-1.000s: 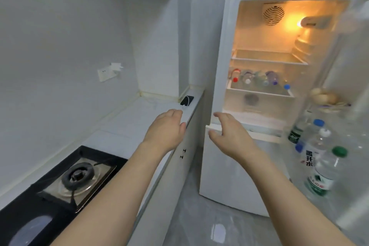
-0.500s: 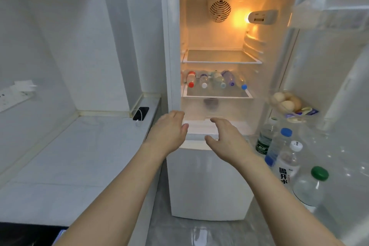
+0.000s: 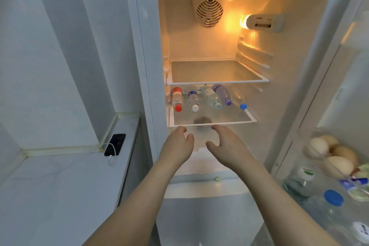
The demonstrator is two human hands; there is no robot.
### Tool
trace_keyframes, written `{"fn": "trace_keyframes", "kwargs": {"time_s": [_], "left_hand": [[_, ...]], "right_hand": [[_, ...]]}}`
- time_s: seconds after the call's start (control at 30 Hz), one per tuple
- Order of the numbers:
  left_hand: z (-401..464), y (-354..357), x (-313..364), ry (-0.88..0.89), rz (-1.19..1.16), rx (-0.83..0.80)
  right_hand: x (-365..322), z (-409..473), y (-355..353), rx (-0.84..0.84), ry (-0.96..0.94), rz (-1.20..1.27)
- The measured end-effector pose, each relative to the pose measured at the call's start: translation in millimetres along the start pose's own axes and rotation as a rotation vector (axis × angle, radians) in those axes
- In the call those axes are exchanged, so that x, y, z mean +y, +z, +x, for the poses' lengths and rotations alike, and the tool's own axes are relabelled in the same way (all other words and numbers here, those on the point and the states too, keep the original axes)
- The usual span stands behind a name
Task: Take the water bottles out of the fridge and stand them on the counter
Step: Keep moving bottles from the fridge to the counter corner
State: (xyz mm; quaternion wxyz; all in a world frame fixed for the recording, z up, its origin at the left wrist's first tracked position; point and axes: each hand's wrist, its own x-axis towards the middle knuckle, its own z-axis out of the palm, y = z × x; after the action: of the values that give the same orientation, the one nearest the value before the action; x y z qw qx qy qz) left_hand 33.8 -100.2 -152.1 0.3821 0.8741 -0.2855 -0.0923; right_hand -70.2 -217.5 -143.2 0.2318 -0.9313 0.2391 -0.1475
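The fridge [image 3: 147, 50] stands open and lit. Several clear water bottles lie on their sides on its lower glass shelf [image 3: 211, 121], caps toward me: a red-capped bottle [image 3: 177, 98], a white-capped bottle [image 3: 193, 100], a pale-capped bottle [image 3: 211, 97], a purple-tinted bottle [image 3: 222, 94] and a blue-capped bottle [image 3: 238, 99]. My left hand [image 3: 177, 144] and my right hand [image 3: 223, 144] reach side by side just below the shelf's front edge, fingers apart, holding nothing. The white counter [image 3: 60, 185] lies to the left of the fridge.
The upper fridge shelf [image 3: 217, 74] holds nothing. The open door at right carries eggs [image 3: 327, 152] and more bottles, one with a blue cap [image 3: 332, 197]. A black phone [image 3: 115, 144] on a white cable lies at the counter's back right corner.
My view has swung right and closer to the fridge. Both hands have risen from the lower fridge edge toward the front of the bottle shelf, still holding nothing.
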Motion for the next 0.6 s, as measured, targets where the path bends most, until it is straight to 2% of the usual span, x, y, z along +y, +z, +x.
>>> {"fn": "trace_keyframes", "kwargs": {"time_s": [0.2,0.47,0.6], "left_hand": [[84.3,25.3,2.9,-0.167,-0.166,0.07],[196.9,56.8,-19.2,-0.489,-0.419,0.275],[236.1,74.6,-27.9,-0.505,-0.451,0.343]], "right_hand": [[35.1,72.5,11.7,-0.034,0.115,0.076],[65.1,185.1,48.4,-0.066,0.268,0.413],[78.2,235.9,76.5,-0.096,0.383,0.591]]}}
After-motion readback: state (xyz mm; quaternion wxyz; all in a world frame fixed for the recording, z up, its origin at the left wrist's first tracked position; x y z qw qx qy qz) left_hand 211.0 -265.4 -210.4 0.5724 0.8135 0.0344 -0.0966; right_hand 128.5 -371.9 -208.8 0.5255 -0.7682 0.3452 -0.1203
